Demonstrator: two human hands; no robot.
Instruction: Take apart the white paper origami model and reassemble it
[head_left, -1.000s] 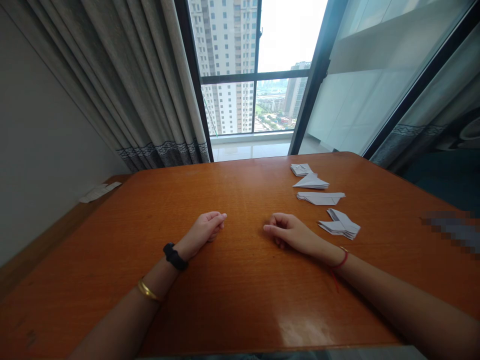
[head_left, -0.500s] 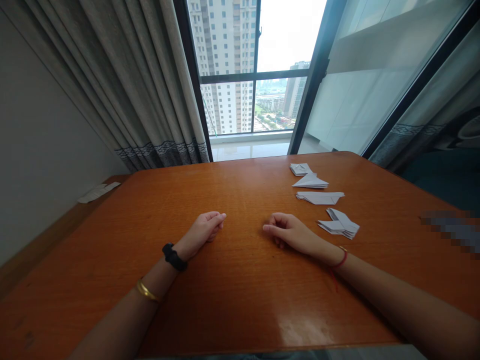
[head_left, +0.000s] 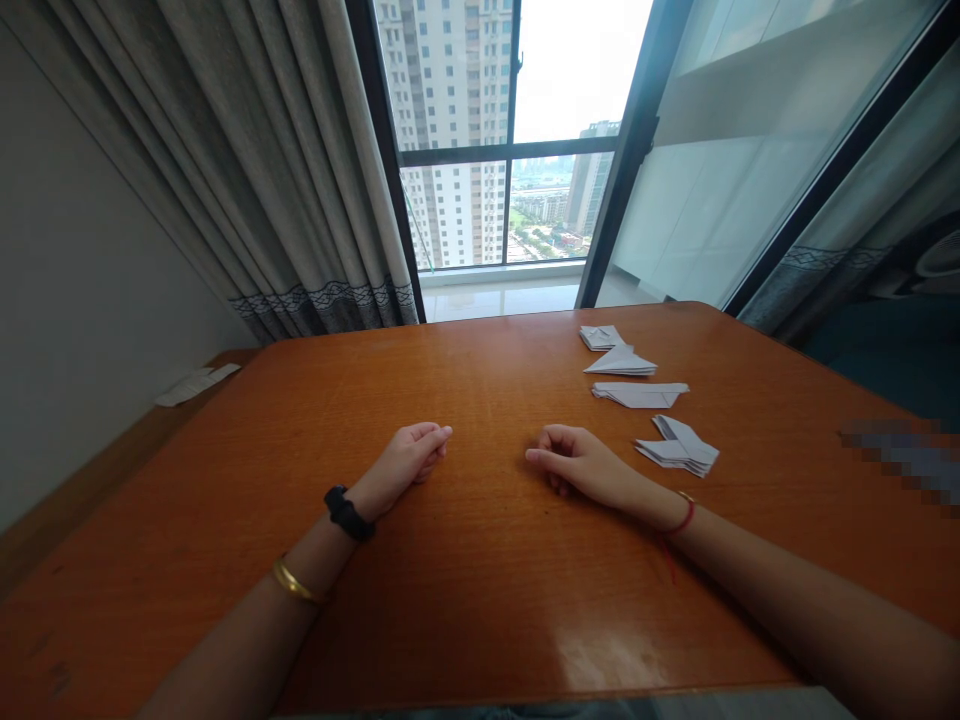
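My left hand [head_left: 412, 453] rests on the wooden table [head_left: 487, 590], its fingers curled into a loose fist with the thumb on top. Across a gap to the right lies my right hand [head_left: 574, 462], also curled closed, and nothing shows in either one. Folded white paper pieces lie in a column beyond and beside my right hand. Nearest to it is a bent paper shape [head_left: 679, 447]. Farther back come a long flat folded paper [head_left: 640, 395], a pointed folded paper [head_left: 621, 362] and a small squarish folded paper [head_left: 601, 338].
White paper strips [head_left: 197, 384] lie on a ledge beyond the table's left side. A blurred, pixelated patch [head_left: 907, 460] covers something at the right edge. Grey curtains [head_left: 285, 200] hang at the left, beside a window [head_left: 510, 155] behind the table.
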